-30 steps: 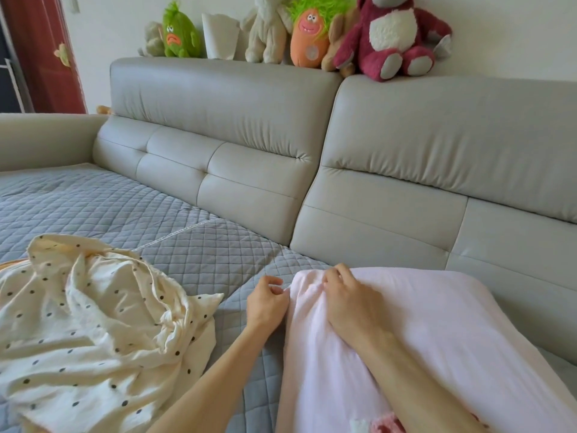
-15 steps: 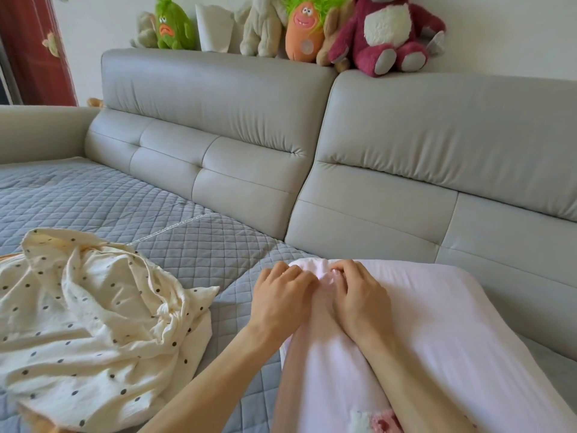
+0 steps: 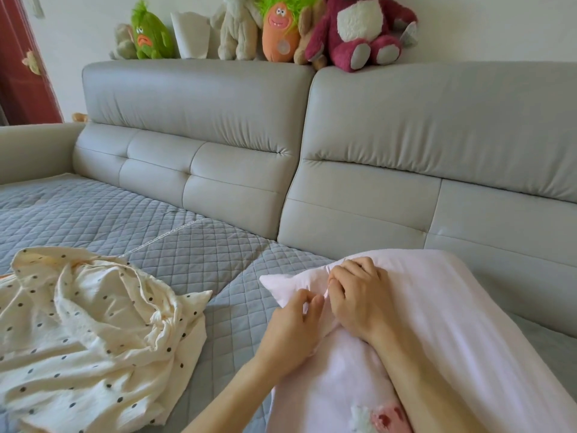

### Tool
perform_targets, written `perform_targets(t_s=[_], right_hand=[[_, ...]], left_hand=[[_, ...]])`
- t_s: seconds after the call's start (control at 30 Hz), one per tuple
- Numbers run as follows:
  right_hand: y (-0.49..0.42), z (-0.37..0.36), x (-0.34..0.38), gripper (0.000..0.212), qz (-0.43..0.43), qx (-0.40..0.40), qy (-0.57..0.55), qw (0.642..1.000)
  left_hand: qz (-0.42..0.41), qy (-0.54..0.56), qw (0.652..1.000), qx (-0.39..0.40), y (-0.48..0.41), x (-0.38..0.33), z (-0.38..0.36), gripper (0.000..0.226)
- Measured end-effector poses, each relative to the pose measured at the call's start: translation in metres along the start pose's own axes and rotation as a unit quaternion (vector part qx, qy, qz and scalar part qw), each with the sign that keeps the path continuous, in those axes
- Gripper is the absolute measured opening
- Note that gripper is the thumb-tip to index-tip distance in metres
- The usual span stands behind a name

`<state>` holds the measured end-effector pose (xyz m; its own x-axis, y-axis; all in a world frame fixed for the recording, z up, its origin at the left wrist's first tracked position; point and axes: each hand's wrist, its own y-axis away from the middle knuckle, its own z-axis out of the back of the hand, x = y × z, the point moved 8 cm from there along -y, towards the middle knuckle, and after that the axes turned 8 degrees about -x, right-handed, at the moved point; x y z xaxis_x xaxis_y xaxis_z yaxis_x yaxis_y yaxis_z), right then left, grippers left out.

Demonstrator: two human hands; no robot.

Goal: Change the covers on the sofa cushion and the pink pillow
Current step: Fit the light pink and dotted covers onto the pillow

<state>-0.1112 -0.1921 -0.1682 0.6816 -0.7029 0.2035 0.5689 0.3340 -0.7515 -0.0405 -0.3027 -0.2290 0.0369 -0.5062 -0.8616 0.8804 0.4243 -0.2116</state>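
Observation:
The pink pillow (image 3: 443, 314) lies on the sofa seat at the lower right, in a pale pink cover with a small picture near its bottom edge. Both hands work at its left end. My left hand (image 3: 292, 326) pinches the cover's edge between thumb and fingers. My right hand (image 3: 359, 298) lies on top of the pillow with its fingers curled, pinching the fabric next to the left hand. A crumpled cream cover with dark dots (image 3: 93, 335) lies on the seat at the lower left, apart from both hands.
The grey sofa backrest (image 3: 406, 145) rises behind the pillow. A quilted blue-grey seat cover (image 3: 131, 220) spans the seat. Several plush toys (image 3: 359, 29) sit along the top of the backrest. A dark red door (image 3: 22, 73) stands at the far left.
My left hand went from the pillow's left corner onto its edge beside the right hand, then slid back toward me along that edge. The pillow's left corner now sticks out past the hands.

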Motion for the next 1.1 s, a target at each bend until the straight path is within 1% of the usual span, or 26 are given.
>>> perform_targets(t_s=[0.07,0.13,0.17,0.23,0.27,0.3,0.33,0.37,0.4,0.5,0.53,0.6,0.63,0.7,0.73,0.77,0.8,0.83,0.87,0.9,0.93,0.97,1.0,1.03,1.07,1.1], right_hand=[[0.000,-0.004,-0.005,0.027,-0.021,0.003,0.008,1.000],[0.000,-0.006,-0.018,0.034,-0.058,0.000,-0.005,0.998],[0.000,-0.006,-0.024,0.039,-0.080,0.001,-0.029,0.996],[-0.001,-0.002,-0.028,0.045,-0.111,-0.008,-0.097,0.989],[-0.001,0.001,-0.029,0.046,-0.122,-0.015,-0.129,0.984],[-0.001,0.004,-0.029,0.046,-0.128,-0.019,-0.150,0.980],[-0.001,0.006,-0.028,0.046,-0.129,-0.020,-0.156,0.979],[0.000,0.006,-0.027,0.046,-0.121,-0.015,-0.144,0.982],[0.002,0.004,-0.023,0.045,-0.106,-0.006,-0.121,0.987],[0.009,-0.006,-0.002,0.034,-0.028,0.014,-0.033,0.999],[0.011,-0.009,0.008,0.030,-0.001,0.014,-0.018,1.000],[0.014,-0.010,0.023,0.026,0.025,0.014,-0.012,1.000],[0.014,-0.007,0.025,0.026,0.028,0.004,-0.018,0.999],[0.013,0.000,0.017,0.025,0.028,-0.023,-0.043,0.998],[0.014,0.002,0.012,0.025,0.030,-0.033,-0.052,0.998],[0.014,0.002,0.008,0.025,0.031,-0.037,-0.049,0.998],[0.013,-0.002,0.006,0.024,0.030,-0.032,-0.042,0.998],[0.010,-0.007,0.006,0.024,0.029,-0.021,-0.033,0.999],[0.010,-0.010,0.010,0.023,0.029,-0.018,-0.030,0.999],[0.011,-0.011,0.013,0.023,0.026,-0.020,-0.040,0.999],[0.012,-0.009,0.015,0.023,0.027,-0.027,-0.056,0.998],[0.013,-0.007,0.016,0.024,0.027,-0.031,-0.074,0.996],[0.013,-0.007,0.013,0.026,0.017,-0.026,-0.085,0.996],[0.012,-0.006,0.008,0.027,-0.004,-0.015,-0.088,0.996],[0.012,-0.006,0.004,0.028,-0.025,-0.005,-0.086,0.996],[0.014,-0.006,0.003,0.028,-0.040,0.008,-0.082,0.996]], left_hand=[[-0.004,-0.042,0.999,0.000,0.003,0.004,0.002,0.017],[0.006,-0.062,0.996,-0.062,-0.006,0.000,0.014,0.013],[0.014,-0.062,0.994,-0.094,-0.011,-0.004,0.021,0.012],[0.026,-0.084,0.989,-0.120,-0.022,-0.012,0.026,0.020],[0.021,-0.116,0.985,-0.126,-0.027,-0.016,0.025,0.025],[-0.003,-0.163,0.977,-0.139,-0.032,-0.022,0.025,0.028],[-0.043,-0.211,0.964,-0.156,-0.038,-0.031,0.026,0.029],[-0.080,-0.256,0.949,-0.165,-0.043,-0.037,0.026,0.029],[-0.097,-0.286,0.939,-0.163,-0.049,-0.039,0.027,0.027],[-0.041,-0.299,0.949,-0.094,-0.067,-0.020,0.026,0.019],[-0.030,-0.294,0.951,-0.087,-0.068,-0.012,0.026,0.015],[-0.022,-0.303,0.949,-0.088,-0.061,0.016,0.029,0.010],[0.005,-0.308,0.947,-0.093,-0.056,0.035,0.037,0.008],[0.079,-0.275,0.951,-0.117,-0.046,0.079,0.060,0.010],[0.091,-0.234,0.957,-0.143,-0.044,0.089,0.071,0.012],[0.090,-0.201,0.962,-0.162,-0.048,0.088,0.077,0.011],[0.092,-0.161,0.969,-0.163,-0.050,0.080,0.078,0.008],[0.123,-0.098,0.976,-0.152,-0.051,0.073,0.075,0.018],[0.173,-0.008,0.979,-0.111,-0.052,0.066,0.064,0.038],[0.230,0.073,0.969,-0.053,-0.052,0.062,0.047,0.060],[0.272,0.125,0.954,0.003,-0.051,0.055,0.031,0.077],[0.292,0.138,0.946,0.035,-0.052,0.049,0.020,0.086],[0.292,0.144,0.944,0.041,-0.054,0.044,0.012,0.083],[0.263,0.145,0.954,0.020,-0.057,0.039,0.009,0.068],[0.206,0.123,0.971,-0.018,-0.062,0.031,0.008,0.048],[0.136,0.064,0.987,-0.056,-0.067,0.023,0.009,0.035]])
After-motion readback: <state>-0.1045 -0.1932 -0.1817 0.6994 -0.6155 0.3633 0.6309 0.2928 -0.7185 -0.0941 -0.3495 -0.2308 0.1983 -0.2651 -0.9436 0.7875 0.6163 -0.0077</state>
